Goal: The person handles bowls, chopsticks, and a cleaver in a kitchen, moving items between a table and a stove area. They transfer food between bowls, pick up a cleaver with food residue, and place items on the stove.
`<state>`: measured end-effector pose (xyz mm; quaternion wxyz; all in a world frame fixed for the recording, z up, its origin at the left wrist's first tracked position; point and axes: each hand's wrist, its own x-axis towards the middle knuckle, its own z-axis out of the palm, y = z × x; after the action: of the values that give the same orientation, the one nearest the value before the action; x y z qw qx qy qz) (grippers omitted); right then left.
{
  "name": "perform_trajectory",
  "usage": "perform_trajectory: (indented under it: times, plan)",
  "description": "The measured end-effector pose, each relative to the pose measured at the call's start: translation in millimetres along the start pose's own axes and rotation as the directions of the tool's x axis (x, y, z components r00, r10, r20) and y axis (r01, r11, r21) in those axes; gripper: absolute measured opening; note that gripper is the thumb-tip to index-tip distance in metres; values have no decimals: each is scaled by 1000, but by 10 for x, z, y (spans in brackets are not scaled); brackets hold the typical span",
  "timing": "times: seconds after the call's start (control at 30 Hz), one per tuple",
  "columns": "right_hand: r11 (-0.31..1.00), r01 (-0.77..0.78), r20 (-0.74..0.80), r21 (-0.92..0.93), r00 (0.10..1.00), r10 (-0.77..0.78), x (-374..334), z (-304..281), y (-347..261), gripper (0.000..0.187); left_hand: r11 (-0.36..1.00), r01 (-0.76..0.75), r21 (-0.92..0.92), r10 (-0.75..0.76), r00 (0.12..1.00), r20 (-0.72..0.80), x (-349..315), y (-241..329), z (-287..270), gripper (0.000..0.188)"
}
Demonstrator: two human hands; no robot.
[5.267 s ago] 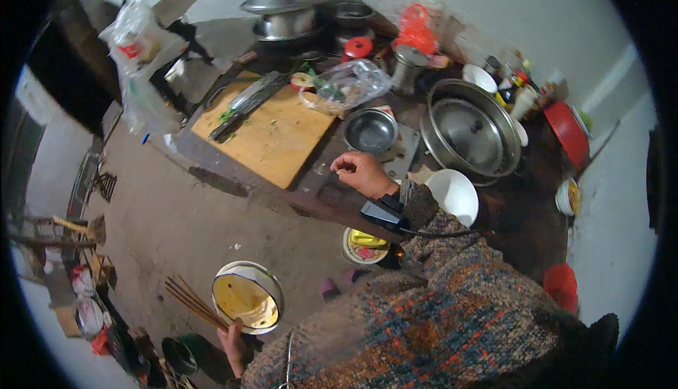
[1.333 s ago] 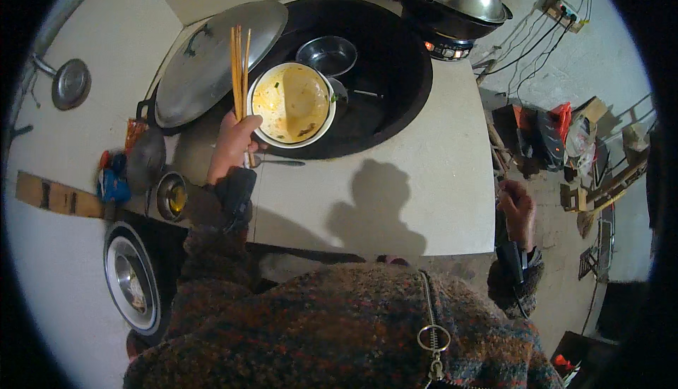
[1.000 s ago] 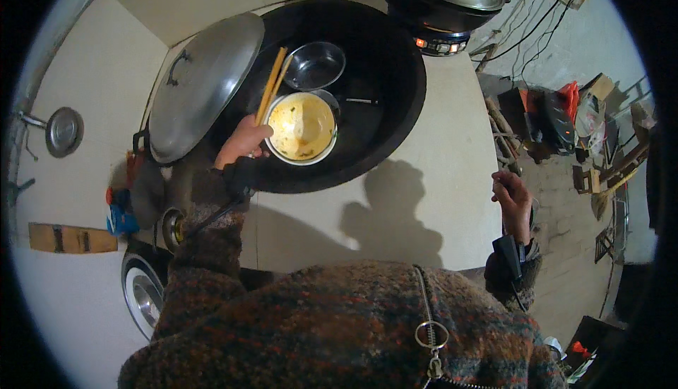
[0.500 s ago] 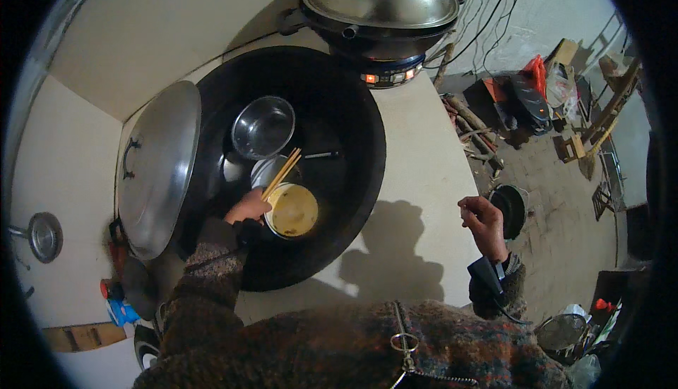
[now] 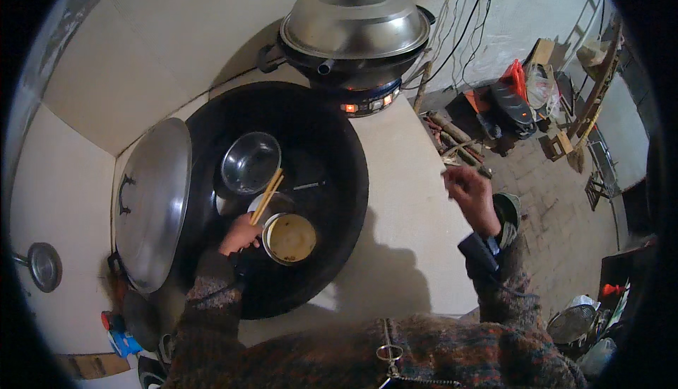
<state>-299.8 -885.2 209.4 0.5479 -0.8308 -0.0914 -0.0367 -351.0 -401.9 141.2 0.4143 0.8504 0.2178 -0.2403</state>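
My left hand (image 5: 241,236) is closed around a pair of wooden chopsticks (image 5: 266,197), whose tips point up and away. Its fingers are at the rim of a pale bowl (image 5: 292,239) with yellowish liquid and dark bits in it; whether they grip that rim too I cannot tell. The bowl sits inside a big black wok (image 5: 339,212). Beyond it in the wok are a shiny metal bowl (image 5: 251,163) and another partly hidden bowl (image 5: 281,204). My right hand (image 5: 472,197) is raised near the counter's right edge, fingers curled together and slightly blurred; anything inside them is hidden.
A lidded pan (image 5: 357,21) stands on a lit electric cooker (image 5: 371,105) at the back. A large metal lid (image 5: 155,202) leans left of the wok. Right of the pale counter (image 5: 402,170), firewood (image 5: 455,138) and a dark bucket (image 5: 507,219) are on the floor.
The view has tilted, so the wok and cooker appear lower. My right hand has moved forward. My left hand stays at the bowl with the chopsticks, which stand a little steeper.
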Motion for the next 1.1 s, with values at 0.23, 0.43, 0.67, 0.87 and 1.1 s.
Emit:
perform_trajectory:
  times: [0.23, 0.43, 0.67, 0.87, 1.1]
  plan:
    - [906, 380, -186, -185, 892, -412, 996, -19, -526, 19, 939, -258, -228, 191, 941, -279, -553, 355, -128, 36]
    - [849, 517, -228, -111, 818, -528, 1678, 387, -770, 20, 875, -312, -369, 162, 909, -383, -1105, 395, -125, 38]
    - [810, 537, -102, -237, 815, -570, 2031, 598, -711, 17, 825, -381, -418, 190, 883, -429, -1204, 292, -147, 38]
    - [768, 541, -20, -343, 813, -581, 2051, 655, -599, 18, 869, -316, -381, 170, 914, -369, -1154, 231, -109, 38]
    - [768, 565, 33, -301, 811, -584, 2004, 553, -553, 17, 871, -318, -374, 206, 928, -310, -1050, 222, -39, 35]
